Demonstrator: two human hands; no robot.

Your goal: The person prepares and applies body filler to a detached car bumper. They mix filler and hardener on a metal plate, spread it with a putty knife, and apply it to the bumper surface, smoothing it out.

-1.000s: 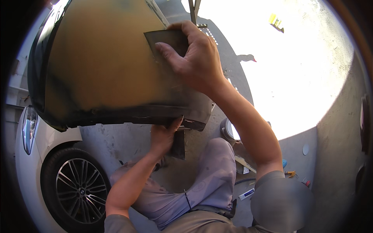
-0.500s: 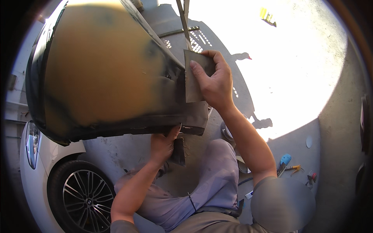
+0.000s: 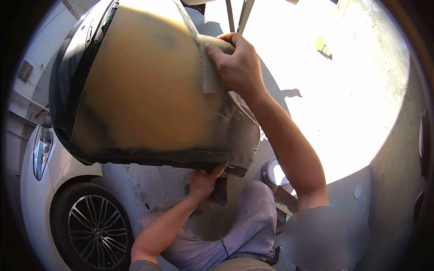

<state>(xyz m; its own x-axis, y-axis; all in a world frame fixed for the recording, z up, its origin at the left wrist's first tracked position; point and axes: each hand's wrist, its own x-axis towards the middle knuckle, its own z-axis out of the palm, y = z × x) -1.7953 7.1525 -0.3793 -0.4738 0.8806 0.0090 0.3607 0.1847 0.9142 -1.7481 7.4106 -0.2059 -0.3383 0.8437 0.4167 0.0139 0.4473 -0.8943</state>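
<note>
Body panel (image 3: 149, 95), 1: large, curved, matt tan-brown across the middle, shading to smoky black at the rim and lower corner; darker smudges near the top and lower left; lower border black. Position: in front of the person, above the knees, lower edge toward the body.

Grey sheet (image 3: 211, 70), 1: thin, flexible, lying across the panel's right edge.

Hands, 2. Right hand (image 3: 242, 65): closed on the grey sheet, thumb on its face, fingers bent over its upper part. Left hand (image 3: 204, 183): thumb against the panel's lower edge, fingers mostly hidden; how tightly closed, cannot tell.

Dark sheet (image 3: 219, 192), 1: just beside the left hand, below the panel; whether held, cannot tell.

Also: white car (image 3: 68, 165), 1, showing 1 wheel (image 3: 98, 232) and 1 headlight (image 3: 43, 151); round can (image 3: 275, 173), 1, near the right knee; yellow item (image 3: 323, 45), 1, on sunlit ground.
</note>
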